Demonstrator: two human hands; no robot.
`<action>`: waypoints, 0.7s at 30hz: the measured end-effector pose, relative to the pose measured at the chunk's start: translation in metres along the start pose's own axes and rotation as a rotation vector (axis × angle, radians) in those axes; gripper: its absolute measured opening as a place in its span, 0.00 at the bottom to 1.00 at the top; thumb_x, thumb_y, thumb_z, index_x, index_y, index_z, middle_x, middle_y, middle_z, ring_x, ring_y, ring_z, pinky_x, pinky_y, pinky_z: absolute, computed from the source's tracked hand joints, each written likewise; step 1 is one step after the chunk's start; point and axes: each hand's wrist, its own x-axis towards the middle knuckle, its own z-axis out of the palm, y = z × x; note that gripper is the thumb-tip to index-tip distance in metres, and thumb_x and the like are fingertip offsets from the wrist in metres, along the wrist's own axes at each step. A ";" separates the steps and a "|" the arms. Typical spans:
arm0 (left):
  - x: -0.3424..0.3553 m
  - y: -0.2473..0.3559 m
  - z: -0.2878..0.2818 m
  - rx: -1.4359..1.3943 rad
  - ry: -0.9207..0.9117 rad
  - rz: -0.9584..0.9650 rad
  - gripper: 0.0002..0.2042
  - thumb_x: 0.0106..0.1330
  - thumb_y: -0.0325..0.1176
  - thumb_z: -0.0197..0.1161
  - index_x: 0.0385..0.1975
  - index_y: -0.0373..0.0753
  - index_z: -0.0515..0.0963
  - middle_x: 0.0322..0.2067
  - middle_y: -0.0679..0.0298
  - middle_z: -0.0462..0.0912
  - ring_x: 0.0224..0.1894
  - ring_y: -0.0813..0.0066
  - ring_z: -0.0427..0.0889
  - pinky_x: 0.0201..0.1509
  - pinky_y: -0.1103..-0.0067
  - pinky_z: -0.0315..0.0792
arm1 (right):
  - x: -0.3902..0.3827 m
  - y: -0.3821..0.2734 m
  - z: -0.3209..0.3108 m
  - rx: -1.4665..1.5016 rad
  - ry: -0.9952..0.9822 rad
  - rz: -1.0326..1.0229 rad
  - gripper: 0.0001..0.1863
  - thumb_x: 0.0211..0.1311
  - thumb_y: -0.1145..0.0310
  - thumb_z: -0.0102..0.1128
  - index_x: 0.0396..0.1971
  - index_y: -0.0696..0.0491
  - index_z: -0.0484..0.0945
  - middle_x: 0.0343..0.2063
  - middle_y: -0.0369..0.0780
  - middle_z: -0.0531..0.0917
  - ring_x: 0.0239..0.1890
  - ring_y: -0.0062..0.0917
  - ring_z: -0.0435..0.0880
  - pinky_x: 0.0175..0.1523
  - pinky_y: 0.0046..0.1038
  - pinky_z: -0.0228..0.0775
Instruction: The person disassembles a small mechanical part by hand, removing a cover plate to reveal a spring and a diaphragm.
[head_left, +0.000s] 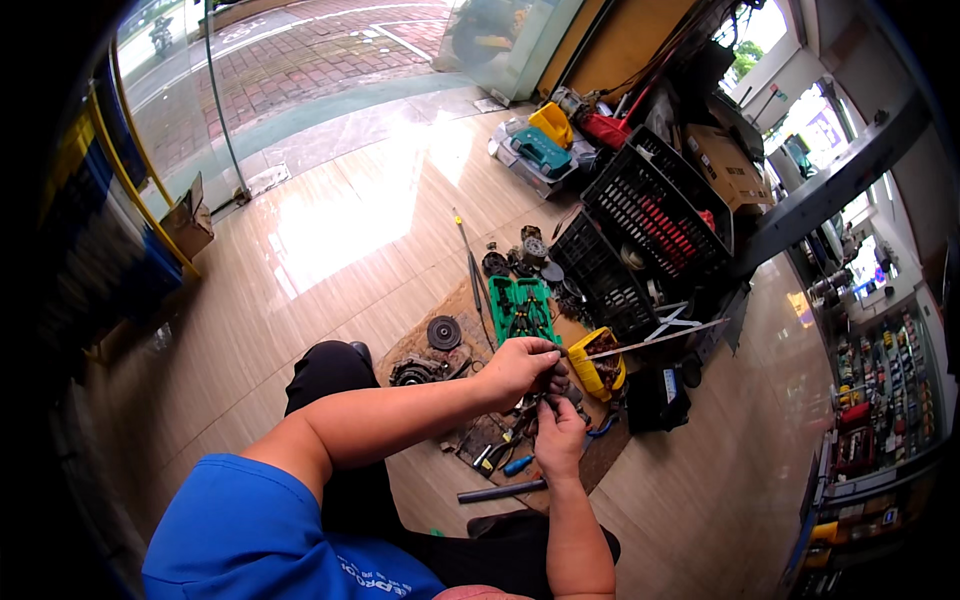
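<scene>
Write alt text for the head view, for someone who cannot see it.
A person's left hand and right hand, close together, pinch a small dark part too indistinct to identify. Below, a brown mat bears scattered tools and metal parts, with an open green tool case ahead and black crates at the right.

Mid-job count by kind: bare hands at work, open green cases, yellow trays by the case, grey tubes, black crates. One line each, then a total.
Hands: 2 (left hand, right hand)
Green case: 1
Yellow tray: 1
Grey tube: 1
Black crates: 2 (upper crate, lower crate)
Total: 7
</scene>
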 end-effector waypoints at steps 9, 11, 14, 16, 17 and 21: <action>0.000 0.015 0.001 -0.054 0.028 0.015 0.07 0.72 0.28 0.53 0.44 0.33 0.75 0.32 0.59 0.81 0.32 0.67 0.82 0.40 0.71 0.79 | -0.001 -0.004 0.002 -0.014 -0.018 -0.009 0.07 0.67 0.72 0.56 0.38 0.60 0.79 0.20 0.31 0.77 0.21 0.11 0.73 0.26 0.18 0.65; 0.003 0.015 -0.001 -0.066 0.009 0.034 0.07 0.72 0.28 0.53 0.44 0.33 0.75 0.32 0.59 0.81 0.32 0.68 0.82 0.40 0.71 0.78 | 0.000 -0.003 0.001 -0.034 -0.024 -0.022 0.07 0.67 0.72 0.56 0.39 0.60 0.79 0.20 0.31 0.78 0.21 0.11 0.73 0.26 0.18 0.66; 0.004 0.022 -0.004 -0.085 -0.001 0.080 0.07 0.72 0.29 0.53 0.44 0.34 0.73 0.32 0.60 0.80 0.32 0.68 0.81 0.39 0.72 0.78 | 0.000 -0.006 -0.001 -0.071 -0.011 -0.055 0.08 0.67 0.72 0.56 0.40 0.60 0.80 0.20 0.31 0.78 0.21 0.11 0.73 0.26 0.18 0.66; 0.006 0.030 -0.004 -0.114 0.010 0.108 0.06 0.72 0.29 0.53 0.43 0.34 0.74 0.32 0.60 0.79 0.32 0.69 0.80 0.38 0.73 0.78 | 0.002 -0.008 -0.006 -0.105 0.005 -0.087 0.08 0.67 0.72 0.56 0.40 0.60 0.80 0.20 0.31 0.78 0.21 0.11 0.73 0.26 0.18 0.66; 0.008 0.033 -0.006 -0.120 -0.002 0.137 0.07 0.72 0.29 0.53 0.44 0.34 0.74 0.31 0.61 0.80 0.32 0.70 0.80 0.38 0.74 0.78 | 0.003 -0.009 -0.008 -0.120 0.012 -0.103 0.08 0.67 0.72 0.56 0.40 0.60 0.80 0.19 0.31 0.78 0.20 0.11 0.73 0.26 0.18 0.66; 0.016 0.051 -0.018 -0.138 -0.022 0.247 0.10 0.73 0.30 0.53 0.48 0.34 0.76 0.31 0.64 0.81 0.33 0.72 0.81 0.39 0.74 0.78 | 0.000 -0.024 -0.013 -0.156 0.005 -0.091 0.07 0.67 0.73 0.56 0.40 0.60 0.80 0.23 0.32 0.80 0.21 0.11 0.73 0.28 0.17 0.66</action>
